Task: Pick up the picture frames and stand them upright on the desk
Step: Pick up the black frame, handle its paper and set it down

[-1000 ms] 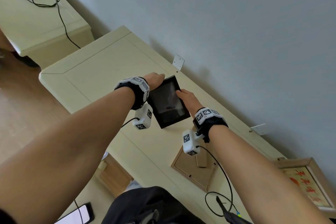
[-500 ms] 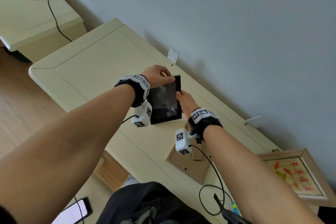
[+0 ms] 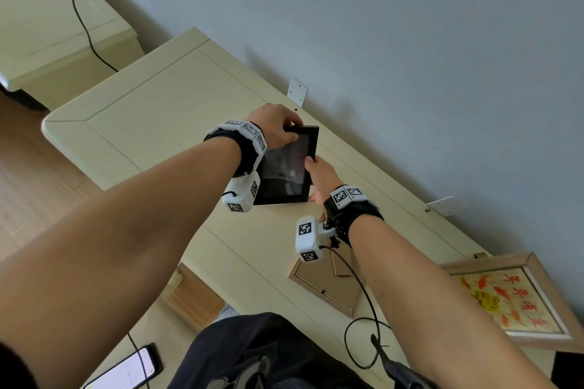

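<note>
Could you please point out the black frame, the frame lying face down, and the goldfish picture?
Black frame (image 3: 286, 167): head view, glass front.
Face-down frame (image 3: 328, 286): head view, brown backing.
Goldfish picture (image 3: 505, 297): head view, printed centre.

The black picture frame (image 3: 289, 164) stands almost upright near the middle of the desk (image 3: 151, 104). At 5 o'clock from it, a wooden frame (image 3: 328, 289) lies face down. A fish picture frame (image 3: 518, 297) lies further, at 4 o'clock.

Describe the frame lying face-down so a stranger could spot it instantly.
Start at the long cream desk against the grey wall. Near its front edge, under the right hand's forearm, lies a light wooden frame. Unlike the black frame held in both hands and the goldfish picture, it shows only a plain brown back.
</note>
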Demonstrator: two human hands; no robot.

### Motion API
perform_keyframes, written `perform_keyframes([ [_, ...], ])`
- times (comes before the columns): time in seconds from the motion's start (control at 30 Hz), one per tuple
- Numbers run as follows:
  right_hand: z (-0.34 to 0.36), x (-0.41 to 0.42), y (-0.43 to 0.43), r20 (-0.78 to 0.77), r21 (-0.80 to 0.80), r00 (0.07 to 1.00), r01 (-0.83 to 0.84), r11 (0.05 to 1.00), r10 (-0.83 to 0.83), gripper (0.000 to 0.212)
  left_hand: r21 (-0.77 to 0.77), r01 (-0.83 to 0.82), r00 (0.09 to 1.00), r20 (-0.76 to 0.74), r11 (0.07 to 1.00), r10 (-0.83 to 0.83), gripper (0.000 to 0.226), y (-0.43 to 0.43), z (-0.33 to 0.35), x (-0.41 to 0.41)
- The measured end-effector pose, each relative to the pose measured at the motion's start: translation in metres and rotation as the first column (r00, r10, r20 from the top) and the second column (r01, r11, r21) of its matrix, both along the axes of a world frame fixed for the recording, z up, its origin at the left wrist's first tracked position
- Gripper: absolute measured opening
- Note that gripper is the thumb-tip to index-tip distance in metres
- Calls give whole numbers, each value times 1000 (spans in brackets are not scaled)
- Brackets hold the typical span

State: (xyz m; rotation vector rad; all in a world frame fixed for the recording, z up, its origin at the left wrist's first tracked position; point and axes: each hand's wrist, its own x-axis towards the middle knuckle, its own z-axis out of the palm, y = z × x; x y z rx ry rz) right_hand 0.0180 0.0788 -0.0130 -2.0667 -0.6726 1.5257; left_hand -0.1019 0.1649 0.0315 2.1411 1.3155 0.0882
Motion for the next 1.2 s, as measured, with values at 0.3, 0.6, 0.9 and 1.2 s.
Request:
perform_keyframes([
  [0.3,-28,-3,1,14,37,998,-63,997,63,27,71,4,996,-87,997,2,35,2,1,-16],
  [0.6,-10,13,-28,-53,39,989,141,989,-139,19,95,-12,990,-136,995,25,43,-12,3,-14],
  [0.9,-7,72,-84,49,101,961,265,959,-271,16,324,69,995,-88,944,-42,36,-44,22,45],
  [1.2,-18,104,-143,96,52,936,334,941,-337,19,316,418,907,-202,852,-370,36,-103,0,99],
])
